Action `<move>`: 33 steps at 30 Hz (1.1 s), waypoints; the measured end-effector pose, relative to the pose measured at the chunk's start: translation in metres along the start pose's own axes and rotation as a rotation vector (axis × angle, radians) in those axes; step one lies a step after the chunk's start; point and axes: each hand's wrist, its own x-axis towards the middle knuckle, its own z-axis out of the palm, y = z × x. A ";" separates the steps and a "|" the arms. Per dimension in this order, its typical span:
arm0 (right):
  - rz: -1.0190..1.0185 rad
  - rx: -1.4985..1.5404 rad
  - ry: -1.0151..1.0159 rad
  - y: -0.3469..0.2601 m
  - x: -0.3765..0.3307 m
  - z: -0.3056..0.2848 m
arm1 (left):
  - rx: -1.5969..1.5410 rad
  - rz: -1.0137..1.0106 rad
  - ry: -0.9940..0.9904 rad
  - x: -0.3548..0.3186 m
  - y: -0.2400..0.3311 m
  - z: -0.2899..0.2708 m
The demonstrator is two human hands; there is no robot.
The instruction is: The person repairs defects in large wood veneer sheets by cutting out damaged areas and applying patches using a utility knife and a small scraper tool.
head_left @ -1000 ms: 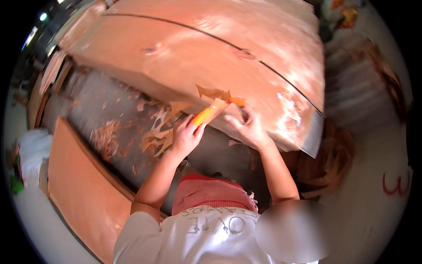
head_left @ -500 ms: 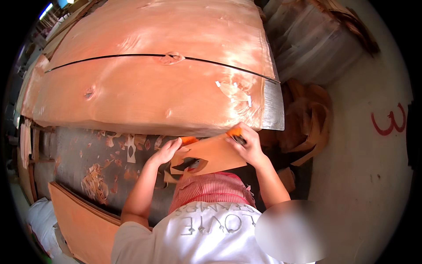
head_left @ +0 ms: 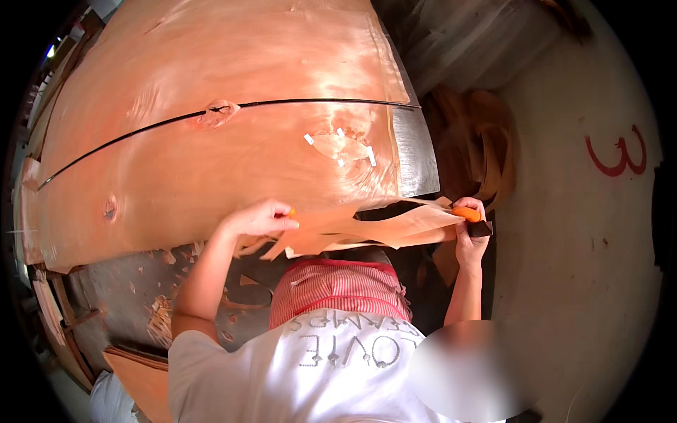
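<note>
A torn, thin wood veneer piece [head_left: 405,224] with long gaps and ragged strips stretches between my two hands. At its left part my left hand [head_left: 261,218] pinches it, with a bit of orange showing at a fingertip. My right hand [head_left: 471,236] closes on its right end; an orange covering lies over a finger, and a dark, blocky object, too unclear to name, sits against this hand. Just beyond lies a large veneer sheet [head_left: 176,173] on a low bench or stack. It carries a leaf-shaped patch [head_left: 340,148] with small white tape pieces.
A thin black strip [head_left: 296,103] crosses the large sheet, passing a knot hole [head_left: 217,113]. A metal plate [head_left: 416,151] shows at its right edge. Curled veneer scraps [head_left: 486,141] heap beside the pale wall [head_left: 564,233]. Offcuts litter the floor; more boards [head_left: 137,374] stand at lower left.
My hands have moved apart, the right one well to the right. The veneer piece between them now shows as spread, ragged strips. The whole view has shifted and turned somewhat.
</note>
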 end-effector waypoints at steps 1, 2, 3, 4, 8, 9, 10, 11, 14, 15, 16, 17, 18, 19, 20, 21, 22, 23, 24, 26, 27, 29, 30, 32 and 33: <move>0.048 -0.003 0.029 0.004 0.001 -0.001 | 0.118 -0.053 0.037 0.000 0.029 -0.012; 0.092 -0.003 0.053 0.005 0.003 0.000 | 0.236 -0.105 0.081 0.004 0.046 -0.021; 0.137 -0.003 0.077 0.008 0.005 0.000 | 0.355 -0.013 0.155 0.011 0.049 -0.027; 0.204 -0.074 0.062 0.019 0.006 -0.004 | 0.471 0.081 0.230 0.019 0.051 -0.032; 0.526 0.110 0.139 0.089 0.019 0.000 | 0.859 0.262 0.626 0.072 0.027 -0.048; 0.570 0.127 0.133 0.105 0.024 -0.002 | 0.947 0.297 0.750 0.084 0.020 -0.048; 0.617 0.105 0.166 0.121 0.027 -0.003 | 1.008 0.290 0.840 0.093 0.012 -0.046; 0.668 0.081 0.201 0.137 0.029 -0.003 | 1.066 0.281 0.926 0.102 0.003 -0.044; 0.657 -0.083 0.255 0.189 0.027 -0.014 | 1.083 0.127 0.977 0.117 -0.016 -0.034; 0.659 -0.135 0.249 0.200 0.028 -0.012 | 1.067 0.050 0.958 0.118 -0.025 -0.029; 0.660 -0.185 0.243 0.211 0.030 -0.011 | 1.052 0.139 1.004 0.121 -0.035 -0.023; 0.715 -0.180 0.213 0.216 0.030 -0.005 | 1.067 0.136 0.962 0.119 -0.048 -0.019; 0.767 -0.182 0.190 0.218 0.029 -0.003 | 1.074 0.145 0.919 0.121 -0.058 -0.014; 0.689 -0.202 0.140 0.232 0.026 -0.002 | 1.080 0.155 0.875 0.122 -0.068 -0.010; 0.640 -0.268 0.132 0.238 0.025 -0.001 | 1.087 0.023 0.809 0.125 -0.070 -0.006; 0.592 -0.334 0.124 0.244 0.023 -0.001 | 1.053 0.020 0.831 0.129 -0.072 -0.004; 0.596 -0.417 0.118 0.249 0.021 -0.003 | 1.018 0.017 0.852 0.133 -0.075 -0.003; 0.618 -0.429 0.111 0.249 0.020 -0.003 | 0.985 0.011 0.873 0.133 -0.071 -0.002; 0.640 -0.442 0.105 0.250 0.020 -0.002 | 0.925 0.039 0.926 0.135 -0.068 -0.004; 0.644 -0.467 0.079 0.244 0.018 0.002 | 0.804 0.086 1.034 0.140 -0.061 -0.015; 0.642 -0.473 0.074 0.245 0.018 0.002 | 0.835 0.159 1.017 0.146 -0.054 -0.018; 0.640 -0.484 0.067 0.246 0.017 0.002 | 0.896 0.306 0.978 0.161 -0.045 -0.021; 0.640 -0.499 0.052 0.248 0.016 0.003 | 0.921 0.292 0.895 0.165 -0.044 -0.022; 0.641 -0.532 0.028 0.249 0.015 0.003 | 0.967 0.272 0.727 0.173 -0.041 -0.023; 0.651 -0.538 0.048 0.249 0.014 0.002 | 0.929 0.264 0.705 0.174 -0.039 -0.023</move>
